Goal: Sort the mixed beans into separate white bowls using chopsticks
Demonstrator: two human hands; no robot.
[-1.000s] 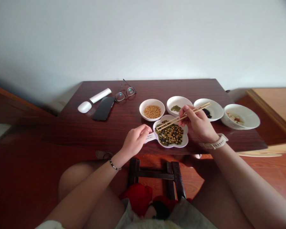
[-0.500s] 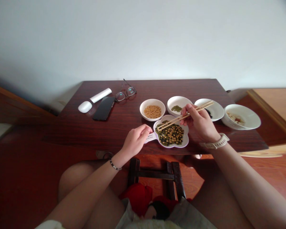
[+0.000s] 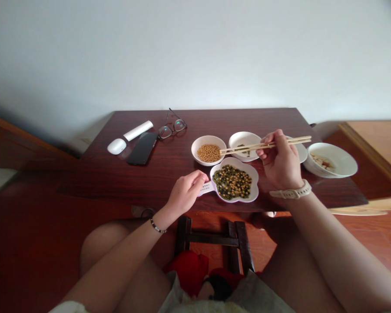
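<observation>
Above the dark wood bench [image 3: 263, 119], my right hand [image 3: 280, 161] pinches a pair of wooden chopsticks [image 3: 267, 145], thumb and fingers closed on them, sticks level and pointing left. Tips reach past the hand to the rim of a white bowl of soybeans [image 3: 208, 153]; whether they hold a bean, I cannot tell. Directly under the sticks, just left of the hand: a white dish of green beans [image 3: 244, 140]. Below the hand and to its left: a flower-shaped dish [image 3: 234, 184] heaped with mixed yellow, green and black beans. My left hand [image 3: 187, 193] rests curled on that dish's tab handle [image 3: 206, 188]; can't tell if it grips. Right of the right hand: a partly hidden white plate [image 3: 301, 153] and a white bowl of pale scraps [image 3: 329, 161]. Well left of the left hand: a smartphone [image 3: 142, 148], glasses [image 3: 172, 129], a white mouse [image 3: 116, 146].
</observation>
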